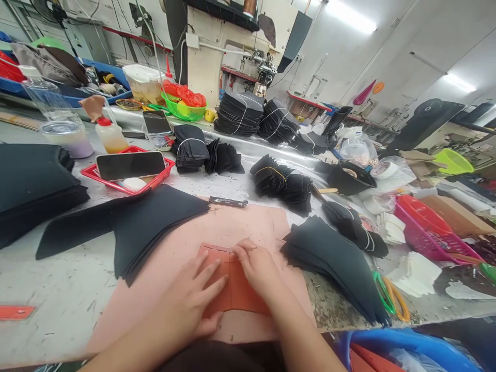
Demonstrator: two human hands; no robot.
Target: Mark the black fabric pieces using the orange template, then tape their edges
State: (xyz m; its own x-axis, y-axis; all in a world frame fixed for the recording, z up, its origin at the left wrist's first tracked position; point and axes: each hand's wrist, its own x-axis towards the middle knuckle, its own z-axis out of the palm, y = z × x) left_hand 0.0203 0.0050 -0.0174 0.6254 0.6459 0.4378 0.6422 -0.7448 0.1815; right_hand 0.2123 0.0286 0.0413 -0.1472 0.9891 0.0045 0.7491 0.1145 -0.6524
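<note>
We have one orange piece (248,297) on one pink sheet (251,219) at the desk's (70,289) near edge. Our left hand (191,297) lies on it, fingers spread; our right hand (258,266) has thumb and fingers together at its far edge, pinching what, we cannot tell. One black marker (228,202) lies by the sheet's far edge. Two handle loops (399,299), green and orange, sit near the desk's near right corner.
</note>
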